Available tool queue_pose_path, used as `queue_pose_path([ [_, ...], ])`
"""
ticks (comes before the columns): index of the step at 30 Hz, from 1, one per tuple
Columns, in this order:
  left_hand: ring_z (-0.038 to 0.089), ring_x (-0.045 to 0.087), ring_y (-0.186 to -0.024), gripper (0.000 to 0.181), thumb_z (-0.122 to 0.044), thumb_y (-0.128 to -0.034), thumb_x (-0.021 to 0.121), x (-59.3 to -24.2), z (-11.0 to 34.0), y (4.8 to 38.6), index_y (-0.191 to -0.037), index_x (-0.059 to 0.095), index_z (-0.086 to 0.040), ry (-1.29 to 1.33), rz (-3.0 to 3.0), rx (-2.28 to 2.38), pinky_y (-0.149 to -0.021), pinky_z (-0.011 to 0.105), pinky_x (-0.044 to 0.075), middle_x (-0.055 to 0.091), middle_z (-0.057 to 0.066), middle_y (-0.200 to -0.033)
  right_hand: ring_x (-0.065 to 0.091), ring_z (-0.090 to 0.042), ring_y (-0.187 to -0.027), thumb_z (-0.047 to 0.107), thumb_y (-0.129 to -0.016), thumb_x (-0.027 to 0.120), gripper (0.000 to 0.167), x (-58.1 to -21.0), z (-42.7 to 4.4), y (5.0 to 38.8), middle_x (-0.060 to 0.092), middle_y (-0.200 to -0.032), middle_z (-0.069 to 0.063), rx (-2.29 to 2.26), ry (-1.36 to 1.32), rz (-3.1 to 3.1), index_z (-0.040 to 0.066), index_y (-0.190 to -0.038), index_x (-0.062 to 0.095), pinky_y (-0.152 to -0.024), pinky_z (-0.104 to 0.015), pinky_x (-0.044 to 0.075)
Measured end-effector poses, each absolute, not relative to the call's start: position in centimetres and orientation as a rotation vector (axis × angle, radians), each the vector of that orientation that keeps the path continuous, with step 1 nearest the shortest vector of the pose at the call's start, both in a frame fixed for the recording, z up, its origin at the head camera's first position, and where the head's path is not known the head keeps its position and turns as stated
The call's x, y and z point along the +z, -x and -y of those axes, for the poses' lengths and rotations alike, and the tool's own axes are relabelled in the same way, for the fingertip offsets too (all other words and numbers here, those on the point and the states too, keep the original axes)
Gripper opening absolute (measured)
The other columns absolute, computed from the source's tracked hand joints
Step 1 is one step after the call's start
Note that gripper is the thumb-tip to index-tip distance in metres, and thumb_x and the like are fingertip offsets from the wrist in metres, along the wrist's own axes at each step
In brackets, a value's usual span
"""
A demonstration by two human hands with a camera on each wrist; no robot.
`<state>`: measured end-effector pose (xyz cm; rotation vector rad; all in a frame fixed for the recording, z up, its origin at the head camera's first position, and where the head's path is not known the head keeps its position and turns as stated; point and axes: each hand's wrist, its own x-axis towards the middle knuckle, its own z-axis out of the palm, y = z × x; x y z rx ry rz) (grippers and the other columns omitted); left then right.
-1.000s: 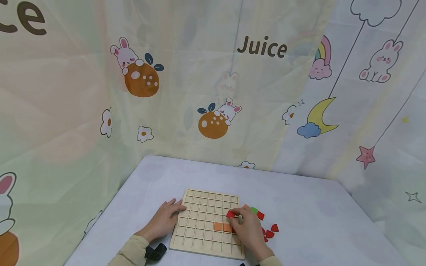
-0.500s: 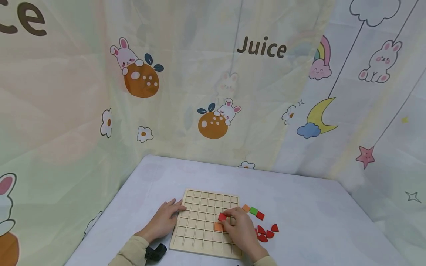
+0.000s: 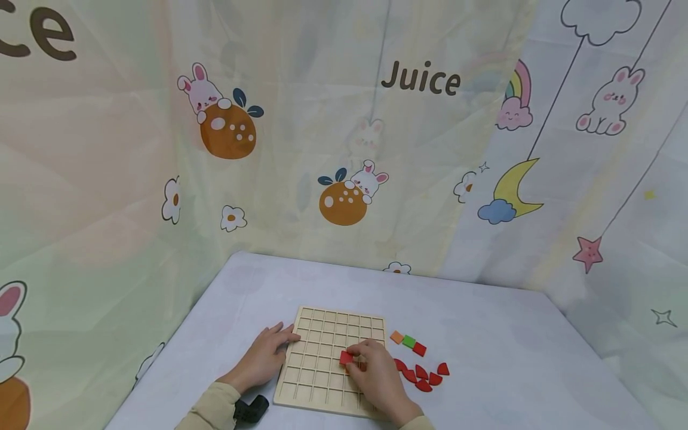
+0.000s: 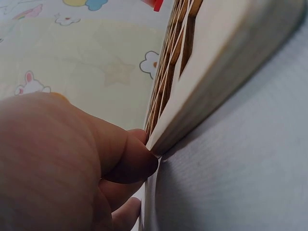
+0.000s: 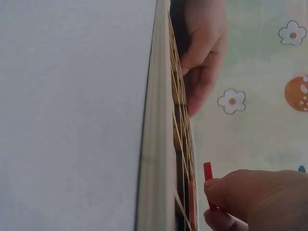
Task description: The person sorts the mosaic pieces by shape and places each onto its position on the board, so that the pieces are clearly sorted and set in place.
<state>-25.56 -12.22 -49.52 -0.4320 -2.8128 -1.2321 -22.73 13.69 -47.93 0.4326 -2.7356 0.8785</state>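
My right hand (image 3: pixel 378 373) pinches a small red square tile (image 3: pixel 346 358) between thumb and fingers, just above the wooden grid board (image 3: pixel 317 377). In the right wrist view the red tile (image 5: pixel 208 185) stands apart from the board, held near its end. An orange tile (image 5: pixel 191 204) sits in the grid beneath, mostly hidden by the hand in the head view. My left hand (image 3: pixel 263 356) rests against the board's left edge with fingers extended. Seen from the left wrist, the thumb (image 4: pixel 132 159) touches the board's side (image 4: pixel 211 91).
Orange (image 3: pixel 396 337), green (image 3: pixel 409 341) and red (image 3: pixel 419 349) square tiles lie right of the board. Several red rounded wedge pieces (image 3: pixel 421 371) are scattered nearer me. A black object (image 3: pixel 251 410) is by the left wrist. A printed cloth backdrop (image 3: pixel 279 239) stands behind the table.
My right hand has moved left and slightly nearer over the board, carrying the red tile. More of the red wedge pieces show now. The left hand stays in place.
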Motion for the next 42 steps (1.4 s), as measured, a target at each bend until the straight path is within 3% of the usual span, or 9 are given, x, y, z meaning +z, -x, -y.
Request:
queue_pose_path([
  [7,0.039,0.027,-0.144,0.041,0.007,-0.0894,0.048,-49.6,12.3,25.6,-0.119,0.068,-0.013,0.442,2.808,-1.233,-0.12,0.056,0.012,0.049,0.012,-0.146,0.046,-0.006,-0.074,0.019,-0.083,0.076,0.02,-48.1,-13.3,22.6,0.061,-0.095,0.009,0.893,-0.467,2.752,0.016,-0.103,0.076,-0.057,-0.017,0.041],
  [14,0.039,0.027,-0.144,0.042,0.008,-0.0885,0.048,-49.6,12.2,25.6,-0.119,0.068,-0.012,0.441,2.81,-1.236,-0.12,0.056,0.011,0.049,0.013,-0.146,0.049,-0.007,-0.083,0.023,-0.082,0.077,0.019,-48.2,-12.8,22.6,0.061,-0.097,0.011,0.842,-0.457,2.768,0.019,-0.101,0.076,-0.065,-0.019,0.045],
  [24,0.038,0.026,-0.144,0.042,0.007,-0.0886,0.047,-49.7,12.2,25.7,-0.12,0.068,-0.011,0.417,2.816,-1.256,-0.121,0.055,0.011,0.048,0.012,-0.147,0.046,-0.007,-0.079,0.021,-0.081,0.078,0.019,-48.4,-12.6,22.6,0.061,-0.096,0.01,0.848,-0.488,2.756,0.019,-0.1,0.076,-0.058,-0.017,0.04],
  [42,0.039,0.026,-0.144,0.042,0.007,-0.0884,0.048,-49.5,12.1,25.5,-0.12,0.068,-0.011,0.417,2.813,-1.247,-0.12,0.055,0.011,0.049,0.012,-0.146,0.045,-0.006,-0.077,0.019,-0.08,0.078,0.02,-48.6,-12.6,22.6,0.057,-0.093,0.012,0.834,-0.487,2.768,0.021,-0.1,0.076,-0.058,-0.018,0.037],
])
